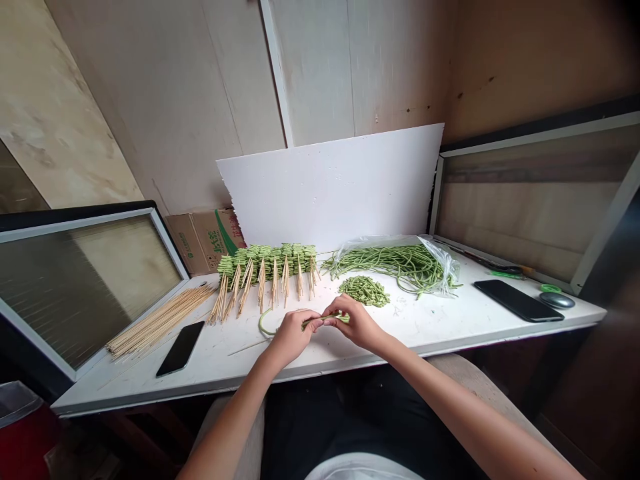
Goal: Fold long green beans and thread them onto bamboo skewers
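Close together above the table's front, my left hand (296,332) and my right hand (354,321) both pinch a long green bean (267,329). One end of the bean curls out past my left hand onto the table; the fingers hide much of the rest. A single thin skewer (249,347) lies left of my left hand. Just beyond my hands sits a heap of short cut bean pieces (365,291). Behind it, long whole beans (387,260) spill from a clear plastic bag (447,265).
Bean pieces threaded on skewers (270,260) are stacked at the back left, sticks pointing forward. Loose skewers (155,321) and a phone (181,349) lie left. Another dark phone (517,301) and a mouse (557,300) lie right. A white board (335,193) stands behind.
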`<state>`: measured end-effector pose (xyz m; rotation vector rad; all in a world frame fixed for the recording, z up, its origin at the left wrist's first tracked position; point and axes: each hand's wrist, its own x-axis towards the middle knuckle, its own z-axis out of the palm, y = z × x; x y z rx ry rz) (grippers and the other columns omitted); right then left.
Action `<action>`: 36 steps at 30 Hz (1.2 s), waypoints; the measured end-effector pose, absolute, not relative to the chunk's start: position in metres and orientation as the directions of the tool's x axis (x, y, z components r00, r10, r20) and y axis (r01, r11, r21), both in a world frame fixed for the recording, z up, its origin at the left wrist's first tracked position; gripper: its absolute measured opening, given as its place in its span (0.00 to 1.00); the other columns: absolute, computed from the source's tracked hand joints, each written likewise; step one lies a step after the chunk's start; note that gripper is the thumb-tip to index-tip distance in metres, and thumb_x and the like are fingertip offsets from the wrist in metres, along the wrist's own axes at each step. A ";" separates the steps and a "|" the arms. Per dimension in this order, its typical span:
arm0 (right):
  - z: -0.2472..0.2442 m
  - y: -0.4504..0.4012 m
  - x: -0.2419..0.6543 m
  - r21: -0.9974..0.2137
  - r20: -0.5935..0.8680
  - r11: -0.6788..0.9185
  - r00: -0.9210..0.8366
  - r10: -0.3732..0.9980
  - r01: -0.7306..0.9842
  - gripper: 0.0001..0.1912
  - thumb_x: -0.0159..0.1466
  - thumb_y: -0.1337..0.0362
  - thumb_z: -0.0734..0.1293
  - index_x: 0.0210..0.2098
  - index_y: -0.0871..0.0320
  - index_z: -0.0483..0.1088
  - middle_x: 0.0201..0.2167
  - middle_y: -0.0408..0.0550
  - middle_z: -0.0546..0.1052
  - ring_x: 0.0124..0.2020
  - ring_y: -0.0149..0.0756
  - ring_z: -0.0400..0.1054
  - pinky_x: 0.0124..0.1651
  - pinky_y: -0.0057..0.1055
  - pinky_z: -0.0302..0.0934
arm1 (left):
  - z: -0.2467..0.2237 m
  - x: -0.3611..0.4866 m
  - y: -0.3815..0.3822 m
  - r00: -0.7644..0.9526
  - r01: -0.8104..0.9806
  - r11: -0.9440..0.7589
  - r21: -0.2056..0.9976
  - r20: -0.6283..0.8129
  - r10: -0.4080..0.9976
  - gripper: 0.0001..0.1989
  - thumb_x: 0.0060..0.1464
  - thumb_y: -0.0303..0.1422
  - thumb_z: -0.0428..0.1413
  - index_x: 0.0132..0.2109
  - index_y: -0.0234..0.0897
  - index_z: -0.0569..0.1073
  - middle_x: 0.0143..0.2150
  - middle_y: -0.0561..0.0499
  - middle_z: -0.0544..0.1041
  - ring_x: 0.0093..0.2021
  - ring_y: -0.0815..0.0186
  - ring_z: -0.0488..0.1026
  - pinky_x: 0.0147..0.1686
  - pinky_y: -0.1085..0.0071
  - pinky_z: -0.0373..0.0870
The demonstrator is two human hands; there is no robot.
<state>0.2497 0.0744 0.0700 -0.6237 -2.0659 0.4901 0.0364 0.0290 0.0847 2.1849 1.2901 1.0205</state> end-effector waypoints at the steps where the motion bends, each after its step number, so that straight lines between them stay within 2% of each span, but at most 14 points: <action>1: 0.070 0.074 0.249 -0.528 0.667 0.814 -0.475 0.574 0.242 0.04 0.68 0.62 0.71 0.38 0.54 0.78 0.34 0.48 0.79 0.39 0.41 0.67 0.46 0.38 0.61 | 0.085 0.037 0.029 0.315 0.579 -0.502 0.642 0.392 0.865 0.12 0.66 0.35 0.54 0.39 0.38 0.81 0.35 0.49 0.80 0.37 0.62 0.74 0.40 0.69 0.67; 4: 0.069 0.073 0.246 -0.499 0.687 0.835 -0.482 0.544 0.231 0.05 0.68 0.69 0.70 0.36 0.55 0.77 0.33 0.48 0.78 0.39 0.41 0.66 0.46 0.38 0.61 | 0.083 0.040 0.028 0.341 0.574 -0.530 0.624 0.406 0.848 0.11 0.64 0.30 0.55 0.35 0.38 0.80 0.33 0.50 0.79 0.35 0.64 0.72 0.39 0.70 0.66; 7: 0.068 0.071 0.244 -0.548 0.657 0.814 -0.503 0.562 0.192 0.10 0.66 0.74 0.69 0.33 0.54 0.78 0.30 0.46 0.78 0.39 0.41 0.66 0.47 0.38 0.60 | 0.081 0.040 0.029 0.374 0.547 -0.556 0.625 0.412 0.831 0.12 0.59 0.23 0.54 0.30 0.37 0.78 0.31 0.50 0.78 0.34 0.65 0.71 0.38 0.71 0.65; 11: 0.069 0.072 0.245 -0.635 0.603 0.765 -0.550 0.578 0.109 0.09 0.66 0.72 0.68 0.32 0.54 0.78 0.30 0.46 0.78 0.39 0.40 0.69 0.48 0.37 0.61 | 0.081 0.038 0.029 0.411 0.514 -0.572 0.640 0.401 0.819 0.13 0.56 0.21 0.53 0.29 0.36 0.78 0.31 0.50 0.78 0.34 0.66 0.72 0.38 0.71 0.66; 13: 0.070 0.076 0.250 -0.685 0.585 0.723 -0.524 0.620 0.091 0.07 0.68 0.65 0.69 0.32 0.55 0.77 0.31 0.46 0.78 0.38 0.40 0.69 0.46 0.36 0.62 | 0.082 0.036 0.030 0.396 0.519 -0.563 0.644 0.403 0.825 0.12 0.58 0.22 0.53 0.31 0.36 0.79 0.32 0.50 0.79 0.34 0.65 0.73 0.38 0.71 0.66; 15: 0.071 0.084 0.258 -0.729 0.568 0.677 -0.461 0.682 0.103 0.10 0.69 0.58 0.68 0.35 0.56 0.76 0.34 0.48 0.78 0.38 0.39 0.70 0.43 0.36 0.63 | 0.082 0.033 0.031 0.360 0.536 -0.542 0.648 0.405 0.840 0.11 0.61 0.26 0.54 0.35 0.37 0.80 0.32 0.49 0.79 0.35 0.64 0.74 0.38 0.70 0.67; 18: 0.067 0.100 0.271 -0.730 0.551 0.642 -0.353 0.756 0.235 0.16 0.70 0.50 0.67 0.37 0.56 0.77 0.38 0.51 0.78 0.41 0.42 0.71 0.42 0.37 0.64 | 0.082 0.029 0.034 0.299 0.562 -0.494 0.664 0.393 0.869 0.12 0.66 0.36 0.55 0.40 0.37 0.81 0.35 0.48 0.80 0.36 0.62 0.75 0.38 0.69 0.69; 22: 0.054 0.115 0.284 -0.579 0.541 0.654 -0.371 0.755 0.487 0.18 0.67 0.47 0.70 0.34 0.56 0.79 0.37 0.53 0.77 0.44 0.48 0.68 0.47 0.43 0.64 | 0.079 0.028 0.037 0.280 0.571 -0.498 0.653 0.415 0.865 0.17 0.69 0.43 0.52 0.42 0.38 0.82 0.42 0.45 0.81 0.43 0.59 0.76 0.44 0.66 0.71; 25: 0.044 0.116 0.287 -0.464 0.534 0.691 -0.447 0.717 0.555 0.17 0.66 0.48 0.71 0.34 0.55 0.81 0.37 0.54 0.76 0.44 0.49 0.66 0.48 0.44 0.63 | 0.076 0.028 0.039 0.287 0.572 -0.498 0.652 0.410 0.866 0.20 0.71 0.44 0.48 0.46 0.38 0.82 0.47 0.43 0.79 0.46 0.58 0.76 0.46 0.65 0.72; 27: 0.041 0.116 0.287 -0.442 0.529 0.698 -0.464 0.710 0.563 0.17 0.66 0.47 0.71 0.34 0.54 0.81 0.38 0.54 0.76 0.45 0.50 0.66 0.47 0.43 0.63 | 0.075 0.027 0.038 0.288 0.581 -0.486 0.653 0.394 0.873 0.21 0.72 0.43 0.46 0.51 0.39 0.81 0.50 0.42 0.78 0.48 0.58 0.75 0.47 0.64 0.73; 32: 0.050 0.117 0.287 -0.489 0.533 0.670 -0.417 0.736 0.558 0.24 0.73 0.46 0.61 0.38 0.56 0.80 0.39 0.55 0.78 0.45 0.49 0.67 0.51 0.46 0.61 | 0.075 0.026 0.036 0.298 0.614 -0.454 0.646 0.343 0.891 0.21 0.72 0.37 0.43 0.63 0.42 0.74 0.55 0.43 0.73 0.50 0.60 0.75 0.51 0.64 0.72; 36: 0.062 0.111 0.281 -0.639 0.504 0.635 -0.388 0.772 0.434 0.27 0.75 0.46 0.56 0.41 0.56 0.80 0.41 0.55 0.80 0.47 0.49 0.71 0.50 0.44 0.64 | 0.076 0.029 0.034 0.323 0.585 -0.472 0.659 0.344 0.882 0.21 0.72 0.37 0.44 0.64 0.42 0.73 0.56 0.42 0.73 0.51 0.60 0.75 0.54 0.63 0.71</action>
